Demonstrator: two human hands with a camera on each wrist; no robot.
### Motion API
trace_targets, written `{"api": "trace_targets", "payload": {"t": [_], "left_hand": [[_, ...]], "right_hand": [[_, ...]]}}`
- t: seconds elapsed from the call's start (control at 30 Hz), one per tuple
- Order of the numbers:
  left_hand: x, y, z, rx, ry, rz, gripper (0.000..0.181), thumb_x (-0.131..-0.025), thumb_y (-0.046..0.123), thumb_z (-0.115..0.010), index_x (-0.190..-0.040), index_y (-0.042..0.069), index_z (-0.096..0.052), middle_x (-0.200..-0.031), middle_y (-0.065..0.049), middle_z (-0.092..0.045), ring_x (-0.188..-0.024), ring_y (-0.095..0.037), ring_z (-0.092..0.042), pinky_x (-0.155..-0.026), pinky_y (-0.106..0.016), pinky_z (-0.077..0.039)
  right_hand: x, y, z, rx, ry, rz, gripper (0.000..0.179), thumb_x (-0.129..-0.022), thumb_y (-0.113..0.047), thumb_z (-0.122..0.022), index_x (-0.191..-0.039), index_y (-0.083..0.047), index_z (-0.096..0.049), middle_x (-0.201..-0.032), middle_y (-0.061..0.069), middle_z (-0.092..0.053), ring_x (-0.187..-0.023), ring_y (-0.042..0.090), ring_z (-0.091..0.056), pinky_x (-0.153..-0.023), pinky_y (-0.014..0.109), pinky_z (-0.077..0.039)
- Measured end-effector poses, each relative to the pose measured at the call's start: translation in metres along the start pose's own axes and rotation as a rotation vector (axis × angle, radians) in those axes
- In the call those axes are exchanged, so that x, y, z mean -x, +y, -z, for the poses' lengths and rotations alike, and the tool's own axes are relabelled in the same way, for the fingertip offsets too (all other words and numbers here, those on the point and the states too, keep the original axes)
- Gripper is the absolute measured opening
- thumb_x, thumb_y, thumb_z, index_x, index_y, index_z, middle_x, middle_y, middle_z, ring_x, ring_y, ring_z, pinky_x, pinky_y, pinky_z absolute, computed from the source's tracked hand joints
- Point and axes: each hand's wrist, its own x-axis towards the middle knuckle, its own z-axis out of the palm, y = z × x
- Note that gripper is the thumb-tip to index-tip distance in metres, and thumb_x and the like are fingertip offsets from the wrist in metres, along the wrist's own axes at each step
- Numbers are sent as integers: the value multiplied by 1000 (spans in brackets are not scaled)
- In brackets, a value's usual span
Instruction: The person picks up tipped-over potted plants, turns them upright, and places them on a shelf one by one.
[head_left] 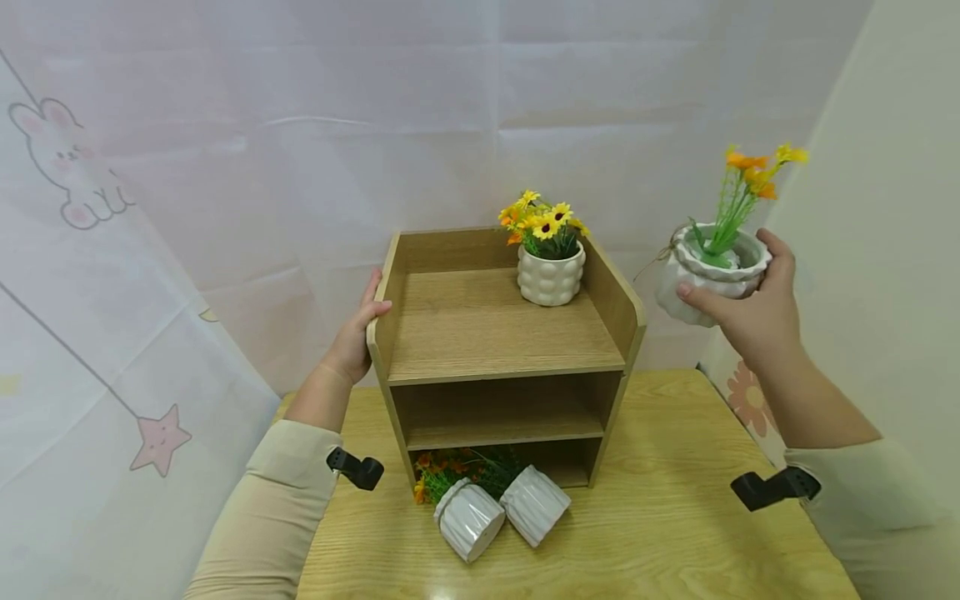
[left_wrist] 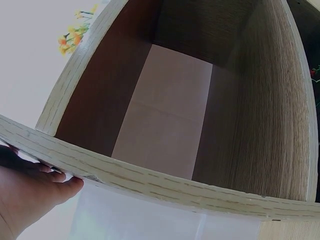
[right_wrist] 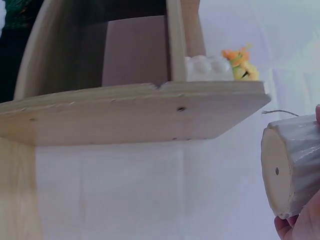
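Note:
My right hand (head_left: 765, 321) grips a white ceramic flower pot (head_left: 701, 292) from its right side, thumb across the front. The pot is raised beside the shelf; twine circles its neck, and yellow and orange artificial flowers (head_left: 750, 179) stand up in it. Its pale base (right_wrist: 276, 172) with a small hole shows in the right wrist view. My left hand (head_left: 356, 337) rests against the left side panel of the wooden shelf (head_left: 502, 333), its thumb at the upper edge. On the shelf's top stands a bubbly white pot (head_left: 551, 277) with yellow flowers.
Two white ribbed pots, a left one (head_left: 471, 521) and a right one (head_left: 534, 504), lie tipped on the wooden table (head_left: 660, 517), their flowers (head_left: 450, 471) reaching into the bottom compartment. A pale wall cloth (head_left: 337, 125) hangs behind the shelf.

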Motion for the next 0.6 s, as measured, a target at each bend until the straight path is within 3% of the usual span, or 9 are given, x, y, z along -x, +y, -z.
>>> {"api": "trace_targets", "payload": {"t": [0.4,0.5,0.6], "left_hand": [[1,0,1,9,0,4,77,-94,31,-32,-154,43,14,-164,4,18,-148,-33,0,-115,-60,-6],[1,0,1,11,-1,5,76,-94,30,-31,-154,45,13,-164,4,18,-149,-33,2,-115,-60,-6],[1,0,0,17,-6,3,75,-94,30,-31,-154,45,13,-164,5,18,-149,-32,2,-116,-60,-5]], "right_hand": [[-5,-33,-34,-87,-59,49,105,-80,-12,-79,-153,-33,-6,-156,7,-22,-136,24,-33,-80,7,-44],[-4,-39,-46,-96,-69,68,106,-79,-12,-80,-154,-31,-7,-156,10,-23,-136,24,-34,-85,10,-45],[-3,-41,-56,-84,-81,81,107,-79,-12,-79,-155,-27,-6,-158,10,-21,-137,24,-33,-99,19,-42]]}}
